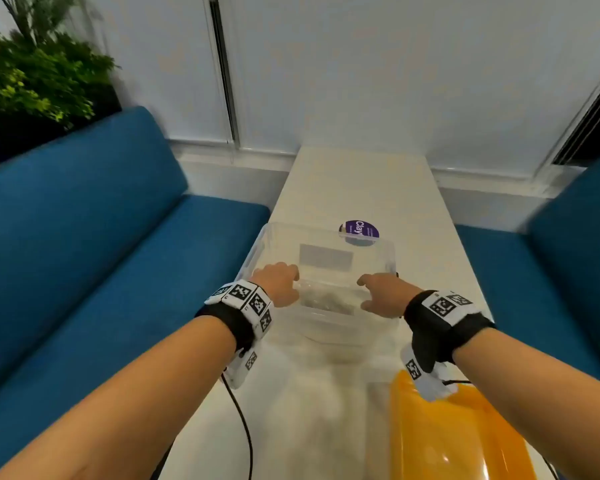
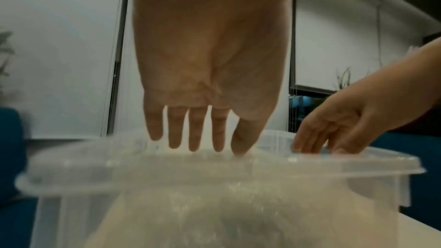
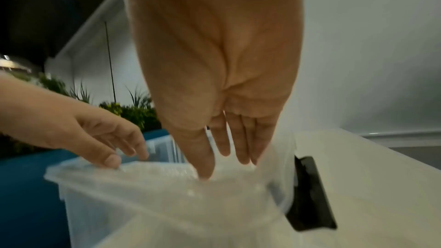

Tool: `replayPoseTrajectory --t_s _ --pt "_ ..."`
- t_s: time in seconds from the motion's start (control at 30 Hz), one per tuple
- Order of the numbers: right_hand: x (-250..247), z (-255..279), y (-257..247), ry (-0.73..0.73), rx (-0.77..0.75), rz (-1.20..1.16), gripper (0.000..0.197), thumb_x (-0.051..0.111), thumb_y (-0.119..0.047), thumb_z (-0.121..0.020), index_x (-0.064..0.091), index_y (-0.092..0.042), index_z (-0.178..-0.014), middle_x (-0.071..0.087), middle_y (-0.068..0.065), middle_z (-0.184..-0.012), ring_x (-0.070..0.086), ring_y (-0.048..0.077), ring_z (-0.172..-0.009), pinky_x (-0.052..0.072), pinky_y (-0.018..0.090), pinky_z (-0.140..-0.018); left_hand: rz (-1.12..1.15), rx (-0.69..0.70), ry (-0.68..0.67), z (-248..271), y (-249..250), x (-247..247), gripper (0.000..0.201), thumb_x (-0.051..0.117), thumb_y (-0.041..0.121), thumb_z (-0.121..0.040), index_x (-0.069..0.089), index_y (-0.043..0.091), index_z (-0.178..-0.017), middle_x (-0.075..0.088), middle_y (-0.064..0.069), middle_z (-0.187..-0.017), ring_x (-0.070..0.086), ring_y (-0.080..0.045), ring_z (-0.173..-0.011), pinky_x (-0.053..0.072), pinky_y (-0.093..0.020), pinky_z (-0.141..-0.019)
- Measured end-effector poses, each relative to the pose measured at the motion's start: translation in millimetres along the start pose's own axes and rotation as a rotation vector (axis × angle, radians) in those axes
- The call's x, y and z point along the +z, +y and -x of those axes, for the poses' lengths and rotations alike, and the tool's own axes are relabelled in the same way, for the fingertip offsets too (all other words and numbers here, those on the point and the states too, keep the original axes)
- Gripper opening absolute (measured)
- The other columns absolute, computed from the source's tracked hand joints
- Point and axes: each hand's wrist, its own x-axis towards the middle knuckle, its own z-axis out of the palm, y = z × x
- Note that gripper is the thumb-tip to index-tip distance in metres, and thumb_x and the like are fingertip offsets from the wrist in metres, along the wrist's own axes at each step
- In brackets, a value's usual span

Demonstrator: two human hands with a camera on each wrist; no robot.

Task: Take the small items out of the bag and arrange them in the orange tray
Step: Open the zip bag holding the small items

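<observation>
No grip, hands (image 1: 278, 284) over bag (image 1: 326, 303), "Clay" label (image 1: 359, 231)

Long white table (image 1: 361, 181), narrow, set between two blue sofas and butted at its far end against the wall under the window. On its middle, a clear plastic storage bin (image 1: 390, 252) with a broad rim, open-topped. Just beyond the bin, flat on the white top, a round purple tub (image 1: 359, 232) lettered "Clay". At the near right corner, an orange tray (image 1: 440, 441), glossy, partly over the table's edge. Beside the bin's right wall, a flat black object (image 3: 310, 193), kind unclear. Along the near left edge, a black cable (image 1: 243, 427).
</observation>
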Motion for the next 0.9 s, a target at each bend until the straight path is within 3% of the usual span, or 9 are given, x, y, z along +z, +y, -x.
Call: replayPoseTrajectory --t_s 0.13,0.23,0.33,0.43,0.5,0.57,0.67,0.77,0.9 --pt "10 -21 -5 -0.021 0.006 0.13 0.038 0.048 -0.018 -0.094 0.045 -0.004 -0.129 0.054 0.016 -0.128 0.052 0.031 -0.118 0.044 0.036 -0.096 -0.06 -0.105 -0.086 -20 -9 11 0.055 0.05 0.022 -0.091 0.029 0.015 -0.142 0.041 -0.01 -0.14 0.042 -0.03 -0.127 0.038 -0.041 -0.1" --pt "16 -30 -9 -0.012 0.011 0.178 0.028 0.044 -0.017 -0.094 0.057 -0.002 -0.114 0.061 0.014 -0.119 0.058 0.03 -0.109 0.047 0.035 -0.091 -0.074 -0.119 -0.127 -32 -16 11 0.045 0.051 0.016 -0.09 0.044 0.009 -0.134 0.05 -0.012 -0.133 0.051 -0.029 -0.119 0.043 -0.035 -0.095" --pt "18 -30 -9 0.017 0.027 0.097 0.025 0.037 -0.014 -0.097 0.058 -0.002 -0.104 0.062 0.016 -0.116 0.057 0.03 -0.104 0.042 0.035 -0.089 -0.119 -0.092 -0.013 -38 -24 12 0.024 0.043 0.012 -0.092 0.063 0.003 -0.103 0.063 -0.013 -0.114 0.061 -0.028 -0.1 0.049 -0.034 -0.088" --pt "5 -19 -10 0.091 0.024 -0.168 0.021 0.032 -0.016 -0.099 0.047 -0.01 -0.086 0.058 0.017 -0.104 0.049 0.027 -0.087 0.034 0.03 -0.075 -0.11 -0.045 0.135 -29 -27 9 0.027 0.037 0.015 -0.096 0.061 0.003 -0.101 0.059 -0.014 -0.111 0.057 -0.031 -0.1 0.045 -0.037 -0.084" --pt "-9 -9 -9 0.171 0.007 -0.301 0.023 0.034 -0.019 -0.099 0.052 -0.007 -0.092 0.056 0.013 -0.099 0.049 0.026 -0.086 0.034 0.029 -0.072 -0.117 -0.007 0.319 -17 -24 0 0.026 0.035 0.017 -0.096 0.057 0.004 -0.096 0.059 -0.014 -0.098 0.054 -0.031 -0.094 0.04 -0.038 -0.077" --pt "-24 5 -9 0.271 -0.043 -0.38 0.024 0.037 -0.022 -0.099 0.054 -0.006 -0.101 0.056 0.008 -0.097 0.053 0.026 -0.088 0.037 0.029 -0.068 -0.074 0.034 0.489 -2 -20 -13 0.023 0.036 0.02 -0.095 0.048 0.009 -0.079 0.052 -0.007 -0.076 0.047 -0.028 -0.082 0.032 -0.036 -0.072" --pt "-46 30 -11 0.455 -0.135 -0.47 0.02 0.044 -0.026 -0.098 0.056 -0.012 -0.107 0.058 0.001 -0.096 0.054 0.017 -0.083 0.038 0.021 -0.067 0.011 0.116 0.618 29 -16 -37 0.028 0.039 0.021 -0.093 0.035 0.015 -0.066 0.037 0.003 -0.059 0.039 -0.023 -0.07 0.027 -0.032 -0.069" --pt "-63 58 -17 0.652 -0.204 -0.582 0.013 0.053 -0.027 -0.094 0.059 -0.018 -0.103 0.058 -0.012 -0.091 0.051 0.004 -0.084 0.036 0.005 -0.067 0.184 0.186 0.661 68 -13 -54 0.022 0.043 0.018 -0.092 0.047 0.005 -0.075 0.041 -0.003 -0.061 0.039 -0.022 -0.07 0.024 -0.029 -0.06" --pt "-58 84 -29 0.753 -0.229 -0.697 0.007 0.059 -0.028 -0.091 0.06 -0.022 -0.095 0.06 -0.02 -0.086 0.053 -0.005 -0.089 0.036 -0.003 -0.071 0.433 0.208 0.623 121 -6 -55 0.028 0.044 0.024 -0.092 0.049 -0.002 -0.083 0.047 -0.013 -0.069 0.039 -0.018 -0.069 0.029 -0.025 -0.056"
